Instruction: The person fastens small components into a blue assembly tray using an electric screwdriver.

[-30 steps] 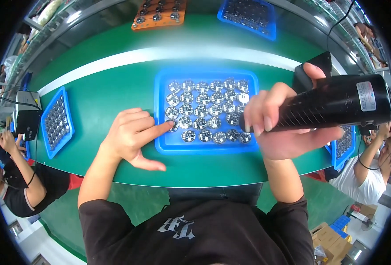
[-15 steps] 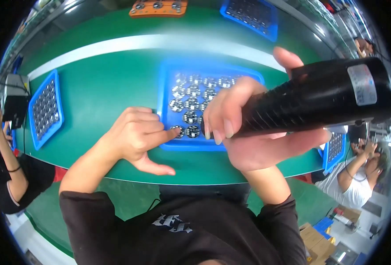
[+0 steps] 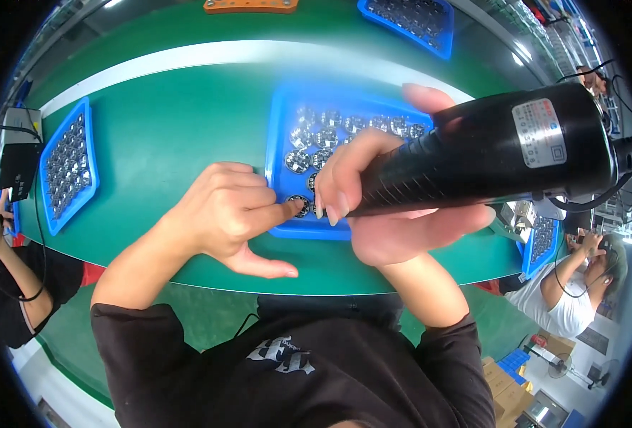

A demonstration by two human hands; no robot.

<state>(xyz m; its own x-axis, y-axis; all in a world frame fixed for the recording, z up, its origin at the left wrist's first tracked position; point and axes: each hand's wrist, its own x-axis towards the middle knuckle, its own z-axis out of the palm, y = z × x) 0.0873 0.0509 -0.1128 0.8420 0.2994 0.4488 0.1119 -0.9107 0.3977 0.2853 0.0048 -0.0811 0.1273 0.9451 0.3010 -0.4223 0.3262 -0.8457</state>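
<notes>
Wrapped around a thick black corded power tool [image 3: 459, 157], the right hand [image 3: 384, 239] has its fingers curled toward the tool's nose; the left hand [image 3: 234, 207] grips nothing that shows, its index fingertip resting on one round circuit-board disc [image 3: 304, 212], its thumb held well apart from that finger.

That disc now sits in the near left corner of the blue tray [image 3: 273, 143], in line with the nearest row; a second ago it lies one row farther back, so it appears to be drawn toward the person under the fingertip; blue tray floor now shows between it and the next disc back along the left side.

Over the same second the right hand crosses from the tray's right side to its near left part, and its fingers come just beside the left fingertip; many of the other discs [image 3: 326, 138] are now hidden behind hand and tool; both hands seem to converge on the corner disc, which looks like the piece being worked on; whether the nose touches it, I cannot tell.
</notes>
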